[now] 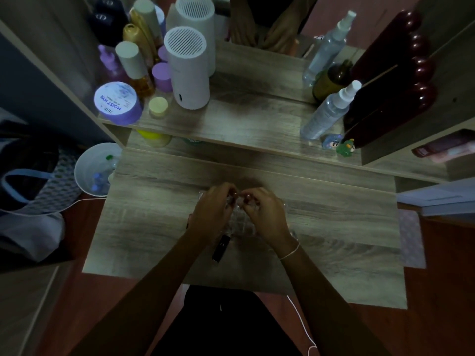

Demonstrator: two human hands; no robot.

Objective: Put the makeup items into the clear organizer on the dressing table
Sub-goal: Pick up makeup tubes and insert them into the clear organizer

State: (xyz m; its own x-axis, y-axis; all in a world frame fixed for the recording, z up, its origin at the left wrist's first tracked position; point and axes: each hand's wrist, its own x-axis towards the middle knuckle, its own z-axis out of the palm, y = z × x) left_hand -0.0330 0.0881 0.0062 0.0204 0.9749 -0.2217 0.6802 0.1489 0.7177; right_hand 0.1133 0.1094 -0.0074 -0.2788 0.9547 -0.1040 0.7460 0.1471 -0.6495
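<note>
A: Dim wood table (334, 222), shelf of bottles behind. Organizer (240, 222) sits mid-table, mostly hidden under both hands.

B: Hands?

A: Left hand (212, 214) and right hand (266, 214) are pinched narrow, fingertips nearly touching over the top edge. Something small and dark seems to be between them; can't tell what. Black tube (221, 247) lies just below the left wrist, outside the organizer.

B: Tip?

A: Probably seat the small item upright in one slot, then grab the tube.
</note>
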